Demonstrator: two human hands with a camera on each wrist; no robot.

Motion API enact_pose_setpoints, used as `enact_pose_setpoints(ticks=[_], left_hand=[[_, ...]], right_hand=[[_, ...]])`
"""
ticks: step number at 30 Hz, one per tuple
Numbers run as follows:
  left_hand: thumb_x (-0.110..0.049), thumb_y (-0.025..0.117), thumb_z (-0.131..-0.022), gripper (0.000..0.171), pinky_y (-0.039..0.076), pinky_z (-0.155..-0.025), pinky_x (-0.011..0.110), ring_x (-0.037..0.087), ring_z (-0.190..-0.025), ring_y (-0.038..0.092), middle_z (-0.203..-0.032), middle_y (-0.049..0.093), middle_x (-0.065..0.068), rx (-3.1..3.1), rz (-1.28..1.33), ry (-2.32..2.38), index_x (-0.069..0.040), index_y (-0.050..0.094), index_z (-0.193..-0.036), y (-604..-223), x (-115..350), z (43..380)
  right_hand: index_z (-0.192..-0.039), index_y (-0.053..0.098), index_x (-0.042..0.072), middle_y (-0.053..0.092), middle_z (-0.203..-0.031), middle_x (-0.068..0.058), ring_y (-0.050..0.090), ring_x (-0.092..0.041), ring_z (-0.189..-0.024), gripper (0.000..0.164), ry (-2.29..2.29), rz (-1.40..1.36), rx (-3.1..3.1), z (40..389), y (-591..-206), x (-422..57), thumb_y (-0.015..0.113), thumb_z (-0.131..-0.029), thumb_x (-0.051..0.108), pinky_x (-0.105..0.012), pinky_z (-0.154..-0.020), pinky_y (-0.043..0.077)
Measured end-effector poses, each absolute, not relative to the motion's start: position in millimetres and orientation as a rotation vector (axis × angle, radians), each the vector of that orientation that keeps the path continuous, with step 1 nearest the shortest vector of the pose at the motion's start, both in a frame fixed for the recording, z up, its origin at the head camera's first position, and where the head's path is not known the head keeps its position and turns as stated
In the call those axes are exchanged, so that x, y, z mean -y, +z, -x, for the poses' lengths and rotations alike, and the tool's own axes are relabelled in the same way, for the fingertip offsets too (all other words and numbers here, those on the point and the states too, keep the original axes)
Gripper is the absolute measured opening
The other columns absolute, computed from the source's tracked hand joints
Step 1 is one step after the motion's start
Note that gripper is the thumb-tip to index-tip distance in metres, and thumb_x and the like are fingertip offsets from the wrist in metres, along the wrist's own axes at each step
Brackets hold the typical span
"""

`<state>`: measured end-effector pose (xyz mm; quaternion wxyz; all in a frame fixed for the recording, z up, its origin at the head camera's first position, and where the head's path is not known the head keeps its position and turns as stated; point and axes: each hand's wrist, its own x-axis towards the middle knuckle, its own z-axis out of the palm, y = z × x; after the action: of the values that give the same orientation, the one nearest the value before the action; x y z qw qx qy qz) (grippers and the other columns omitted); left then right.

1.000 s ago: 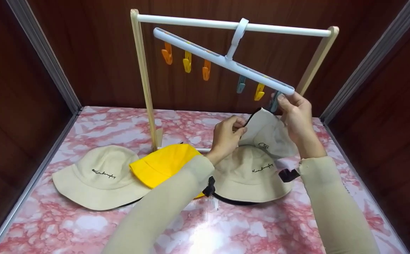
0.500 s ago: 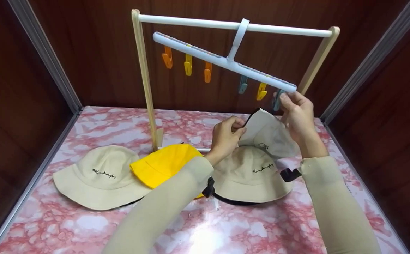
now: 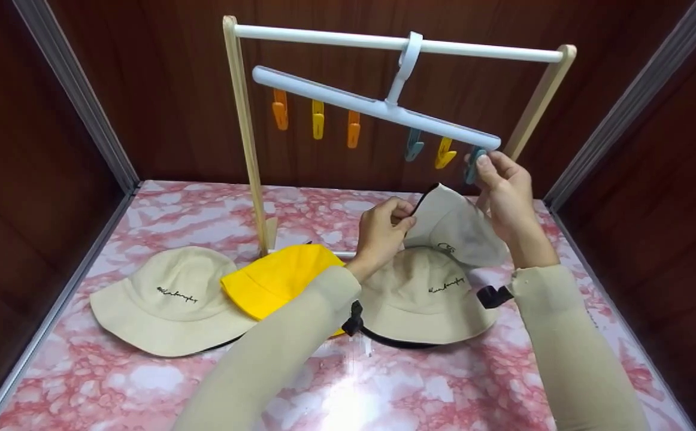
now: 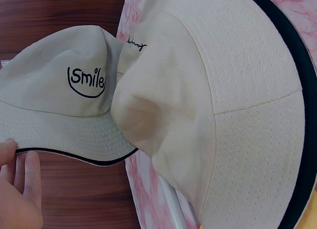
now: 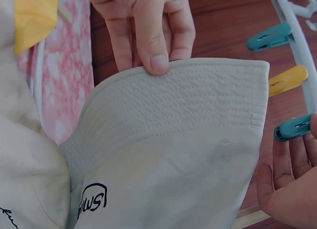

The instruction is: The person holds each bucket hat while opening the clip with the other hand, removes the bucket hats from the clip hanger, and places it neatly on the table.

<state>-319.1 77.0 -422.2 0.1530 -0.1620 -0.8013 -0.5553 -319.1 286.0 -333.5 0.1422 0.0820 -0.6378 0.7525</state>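
My left hand (image 3: pixel 386 232) pinches the dark-edged brim of a beige bucket hat (image 3: pixel 459 227), raised above the table. "Smile" lettering on this hat is readable in the left wrist view. My right hand (image 3: pixel 508 200) pinches the teal clothespin (image 3: pixel 475 166) at the right end of a pale hanger (image 3: pixel 378 109). In the right wrist view, the hat's brim corner stands beside that teal clothespin (image 5: pixel 293 128), apart from it. The hanger hooks over a white rod (image 3: pixel 486 49) and tilts down to the right. Several orange, yellow and teal clothespins hang from it.
A second beige bucket hat (image 3: pixel 426 299) lies under the raised one. Further left lie a yellow hat (image 3: pixel 285 278) and another beige hat (image 3: pixel 174 305), overlapping. The rack's wooden posts (image 3: pixel 243 137) stand on the pink marbled table (image 3: pixel 144 395), with brown panels (image 3: pixel 162 120) around it.
The hanger has tilted back toward level, its left end lower and its right end a little higher. My right hand has risen slightly with the clothespin; my left hand has barely moved.
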Motion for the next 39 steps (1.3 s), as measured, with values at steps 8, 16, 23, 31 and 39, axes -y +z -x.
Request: enact_pose_setpoints(ticks=[8, 16, 23, 31, 39], left_hand=[[-0.010, 0.079, -0.096, 0.010, 0.055, -0.083, 0.020, 0.010, -0.088, 0.072, -0.098, 0.078, 0.002, 2.304, 0.453, -1.604, -0.009, 0.075, -0.105, -421.6, -75.5, 319.3], [-0.008, 0.079, -0.095, 0.010, 0.055, -0.082, 0.020, 0.011, -0.087, 0.073, -0.096, 0.078, 0.003, 2.279, 0.466, -1.602, -0.008, 0.075, -0.103, -422.1, -74.4, 319.2], [-0.008, 0.080, -0.095, 0.010, 0.055, -0.083, 0.020, 0.011, -0.088, 0.073, -0.098, 0.078, 0.003, 2.276, 0.458, -1.623, -0.009, 0.076, -0.104, -423.2, -74.5, 320.0], [-0.007, 0.079, -0.095, 0.009, 0.055, -0.084, 0.021, 0.011, -0.088, 0.072, -0.098, 0.078, 0.003, 2.284, 0.453, -1.618, -0.008, 0.076, -0.104, -421.8, -74.7, 318.8], [-0.007, 0.079, -0.095, 0.010, 0.055, -0.083, 0.019, 0.012, -0.087, 0.073, -0.097, 0.078, 0.004, 2.275, 0.469, -1.600, -0.007, 0.075, -0.104, -421.7, -73.4, 318.9]], right_hand=[[-0.142, 0.061, 0.000, 0.073, -0.124, -0.008, 0.068, -0.017, -0.114, 0.040, 2.191, -0.231, 1.880, 319.5, -334.2, -286.5, 0.062, -0.108, 0.022, -0.026, -0.107, 0.051], [-0.150, 0.056, 0.000, 0.071, -0.122, -0.004, 0.067, -0.017, -0.112, 0.050, 2.209, -0.180, 1.861, 319.9, -335.1, -287.2, 0.064, -0.107, 0.023, -0.036, -0.118, 0.044], [-0.144, 0.058, 0.001, 0.069, -0.123, -0.006, 0.069, -0.020, -0.110, 0.043, 2.213, -0.187, 1.859, 317.4, -341.3, -293.1, 0.062, -0.108, 0.023, -0.031, -0.111, 0.050], [-0.136, 0.063, 0.002, 0.078, -0.118, -0.004, 0.075, -0.021, -0.105, 0.037, 2.239, -0.259, 1.836, 310.2, -347.0, -306.1, 0.065, -0.106, 0.023, -0.028, -0.097, 0.058], [-0.135, 0.066, -0.001, 0.075, -0.120, -0.010, 0.075, -0.023, -0.104, 0.037, 2.140, -0.313, 1.942, 294.7, -357.3, -332.9, 0.068, -0.105, 0.019, -0.028, -0.098, 0.058]])
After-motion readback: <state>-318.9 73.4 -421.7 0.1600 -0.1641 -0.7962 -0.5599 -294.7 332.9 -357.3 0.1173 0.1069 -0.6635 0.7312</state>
